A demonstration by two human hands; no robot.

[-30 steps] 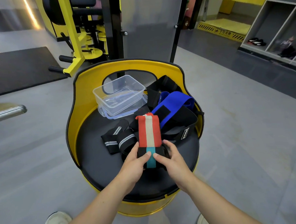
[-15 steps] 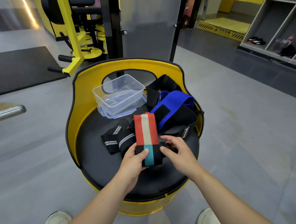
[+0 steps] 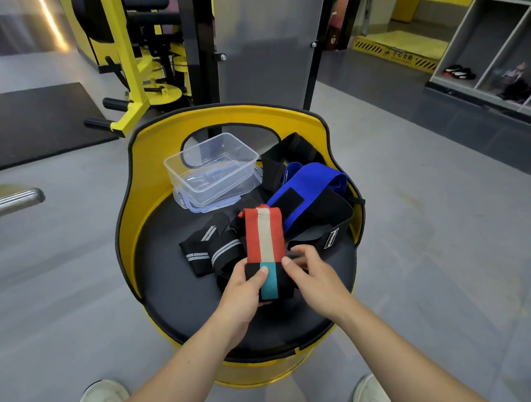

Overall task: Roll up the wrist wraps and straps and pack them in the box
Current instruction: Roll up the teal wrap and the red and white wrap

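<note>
A red, white and teal wrist wrap (image 3: 265,236) lies lengthwise on the black seat pad (image 3: 176,287), its near black-and-teal end partly rolled. My left hand (image 3: 243,290) grips that rolled end, thumb on the teal stripe. My right hand (image 3: 312,275) pinches the roll's right side with curled fingers. Behind lie two black wraps with grey stripes (image 3: 209,251), a blue strap (image 3: 304,189) and black straps (image 3: 321,219). The clear plastic box (image 3: 212,170) stands open at the back of the seat, on its lid.
The yellow barrel-shaped seat has a raised yellow back rim (image 3: 150,164) around the pad. Yellow gym equipment (image 3: 132,84) and a black frame post stand behind. Grey floor surrounds the seat; my shoes (image 3: 102,400) are at the bottom.
Both hands have shifted slightly on the wrap's near end. The right hand moved from pressing the end to pinching its right side, and the roll has grown a little.
</note>
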